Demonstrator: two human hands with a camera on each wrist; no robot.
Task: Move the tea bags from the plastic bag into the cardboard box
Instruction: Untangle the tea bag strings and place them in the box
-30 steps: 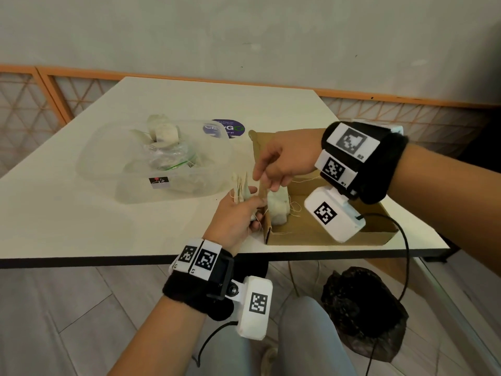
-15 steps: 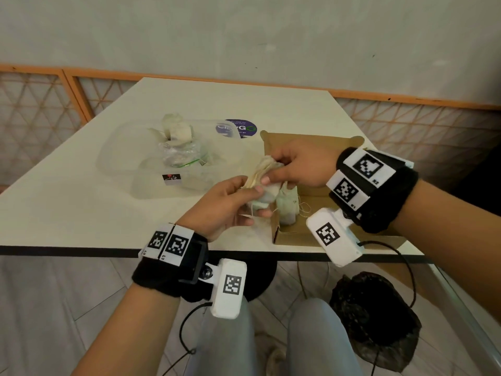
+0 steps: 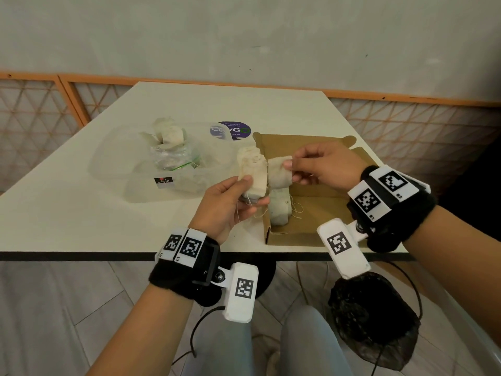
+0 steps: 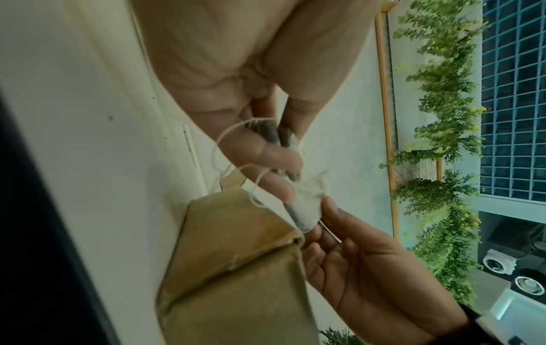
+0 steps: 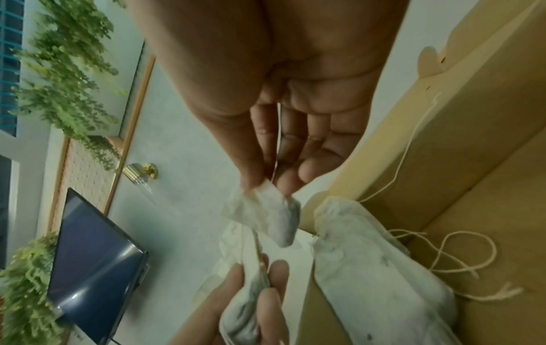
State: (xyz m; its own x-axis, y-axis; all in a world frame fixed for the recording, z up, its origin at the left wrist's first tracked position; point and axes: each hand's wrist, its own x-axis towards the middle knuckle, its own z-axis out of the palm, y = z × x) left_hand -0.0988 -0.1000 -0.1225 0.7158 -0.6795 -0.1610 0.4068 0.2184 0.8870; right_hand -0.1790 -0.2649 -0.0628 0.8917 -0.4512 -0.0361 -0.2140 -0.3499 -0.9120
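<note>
My left hand [image 3: 238, 194] holds a small stack of pale tea bags [image 3: 250, 173] by its lower end, just left of the open cardboard box [image 3: 320, 202]. My right hand [image 3: 295, 165] pinches one tea bag [image 3: 279, 172] between thumb and fingers, beside that stack and above the box's left edge. The right wrist view shows this pinched tea bag [image 5: 266, 214] and the left-hand stack [image 5: 245, 280]. More tea bags [image 3: 280, 210] stand inside the box with loose strings. The clear plastic bag [image 3: 168, 161] lies on the table to the left, with tea bags [image 3: 169, 134] on it.
A purple round sticker [image 3: 234, 130] lies on the white table [image 3: 67, 202] behind the bag. The table's near edge runs just below my wrists. A dark bag [image 3: 371, 321] sits on the floor under the right side. Orange-framed lattice panels line the wall.
My left hand lifted the stack of tea bags up from the table. My right hand came up from the box, met the stack and now pulls one tea bag away to the right.
</note>
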